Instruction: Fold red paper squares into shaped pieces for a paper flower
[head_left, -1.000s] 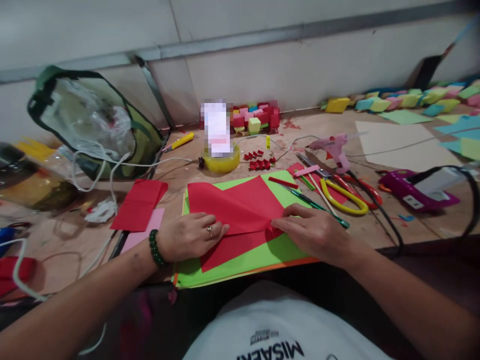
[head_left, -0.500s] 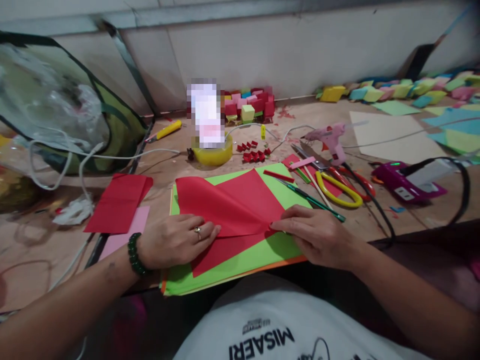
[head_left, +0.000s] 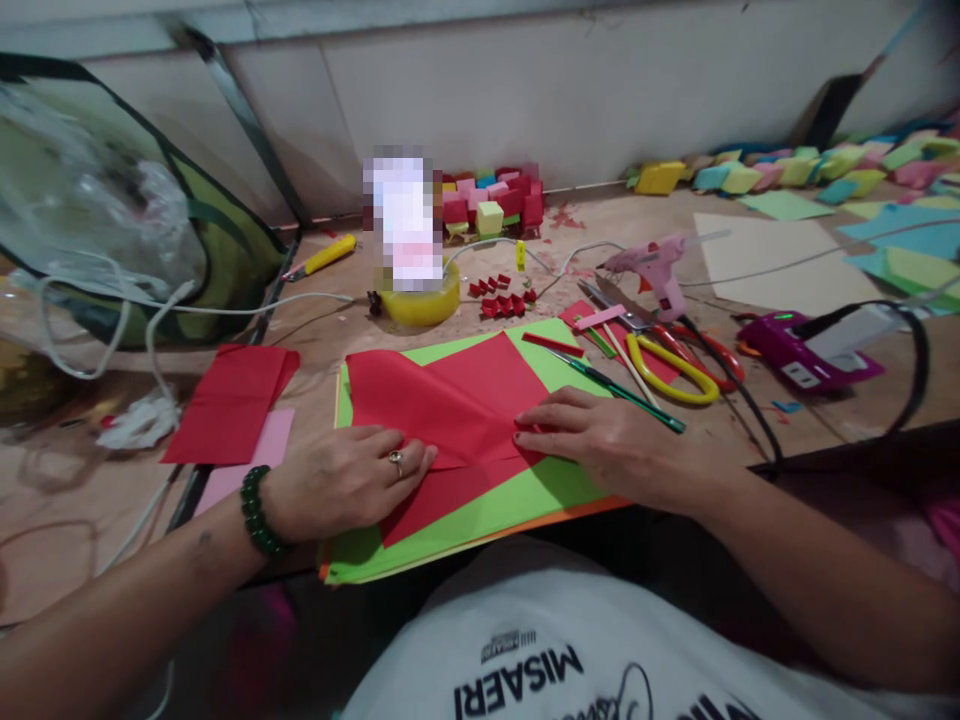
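A sheet of red paper (head_left: 491,385) lies askew on a stack of green paper (head_left: 480,520), its upper layer folded over and still bulging along the left. My left hand (head_left: 360,470), with a ring and a green bead bracelet, has its fingers closed together at the lower left edge of the folded layer; its thumb is mostly hidden. At the right end of the fold, my right hand (head_left: 600,440) rests with fingers stretched out flat on the red paper. Just above it lies a green pen-like tool (head_left: 622,390).
Yellow-handled scissors (head_left: 671,372), a pink glue gun (head_left: 652,270) and a purple device (head_left: 806,350) are on the right. Behind are a yellow tape roll (head_left: 420,302), small red folded pieces (head_left: 506,303) and a cutter (head_left: 322,257). Another folded red paper (head_left: 229,405) lies left.
My right hand has slid slightly left along the fold, its fingers going from a pinch to lying flatter. My left hand stays almost in place. The view has shifted a little.
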